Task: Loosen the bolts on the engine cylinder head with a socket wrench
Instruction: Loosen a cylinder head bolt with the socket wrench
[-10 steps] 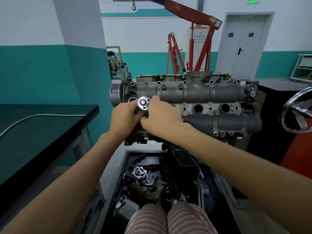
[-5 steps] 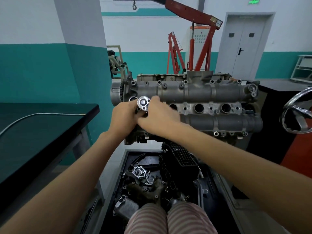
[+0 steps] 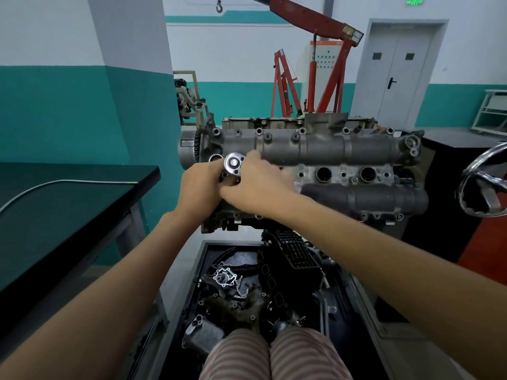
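Below, a parts tray (image 3: 201, 259) sits under the cylinder head (image 3: 329, 149); at its left end, both hands hide the bolt, left hand (image 3: 200, 185) and right hand (image 3: 258, 185) curled around the socket wrench (image 3: 233, 163).

Premises: an automotive workshop or training bay. Evidence: a bare engine (image 3: 315, 165) mounted at working height; beneath it a tray (image 3: 200, 270) holding loose engine parts (image 3: 233, 286). A red hoist (image 3: 315, 64) stands behind, its hook (image 3: 219, 6) hanging near the ceiling. Walls are painted white over teal. A dark bench (image 3: 68, 204) stands at left. A grey double door (image 3: 395, 69) with a green exit sign (image 3: 414, 1) is at rear right.
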The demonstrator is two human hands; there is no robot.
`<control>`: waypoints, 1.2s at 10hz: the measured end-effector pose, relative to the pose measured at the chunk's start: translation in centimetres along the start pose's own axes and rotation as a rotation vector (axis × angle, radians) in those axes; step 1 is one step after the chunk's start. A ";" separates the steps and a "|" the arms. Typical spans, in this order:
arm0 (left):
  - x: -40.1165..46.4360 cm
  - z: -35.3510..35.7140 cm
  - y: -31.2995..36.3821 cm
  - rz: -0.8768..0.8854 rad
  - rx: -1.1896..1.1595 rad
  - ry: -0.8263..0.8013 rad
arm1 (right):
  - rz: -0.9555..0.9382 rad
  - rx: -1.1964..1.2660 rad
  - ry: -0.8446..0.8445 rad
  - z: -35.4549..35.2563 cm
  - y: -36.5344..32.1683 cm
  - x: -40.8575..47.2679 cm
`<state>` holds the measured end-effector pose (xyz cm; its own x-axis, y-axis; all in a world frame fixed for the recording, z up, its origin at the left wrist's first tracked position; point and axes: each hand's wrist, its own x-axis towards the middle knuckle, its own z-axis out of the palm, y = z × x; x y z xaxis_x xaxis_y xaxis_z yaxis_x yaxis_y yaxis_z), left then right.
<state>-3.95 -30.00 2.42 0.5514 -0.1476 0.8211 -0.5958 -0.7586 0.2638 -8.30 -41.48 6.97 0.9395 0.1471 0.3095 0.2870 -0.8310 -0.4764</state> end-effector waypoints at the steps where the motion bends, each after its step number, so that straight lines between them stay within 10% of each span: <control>1: -0.1 0.1 0.1 -0.044 -0.036 -0.017 | 0.360 1.077 -0.520 -1.2 -0.6 -0.3; 2: 0.1 0.1 -0.2 -0.102 -0.003 -0.034 | 0.143 0.638 -0.352 -1.0 0.0 0.9; 3: 0.2 0.2 -0.2 -0.031 0.045 -0.004 | -0.204 -0.430 0.063 -1.5 0.6 1.6; 4: 0.1 0.4 -0.5 0.000 0.062 0.006 | -0.257 -0.576 0.240 -1.2 0.9 1.1; 6: -0.3 -0.2 0.2 -0.056 0.008 -0.043 | 0.433 1.280 -0.637 -0.9 -0.6 -0.1; 7: -0.1 0.0 0.0 -0.063 0.012 -0.038 | 0.246 0.792 -0.465 -1.2 0.0 1.0; 8: 0.2 0.4 -0.1 -0.009 0.071 0.032 | -0.159 -0.457 -0.074 -3.1 0.3 2.0; 9: 0.2 0.5 -0.4 -0.014 0.077 0.003 | -0.226 -0.688 0.046 -2.6 -0.2 1.9; 11: 0.2 0.0 -0.2 -0.062 0.119 -0.129 | 0.379 1.081 -0.634 -1.7 -0.6 -0.3; 12: 0.2 0.2 -0.4 -0.095 0.131 -0.164 | 0.342 1.083 -0.585 -0.7 -0.5 -0.4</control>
<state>-3.51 -29.81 2.38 0.6955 -0.1649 0.6993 -0.4618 -0.8482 0.2593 -8.97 -41.50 7.66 0.8583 0.4554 -0.2364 -0.2385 -0.0538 -0.9696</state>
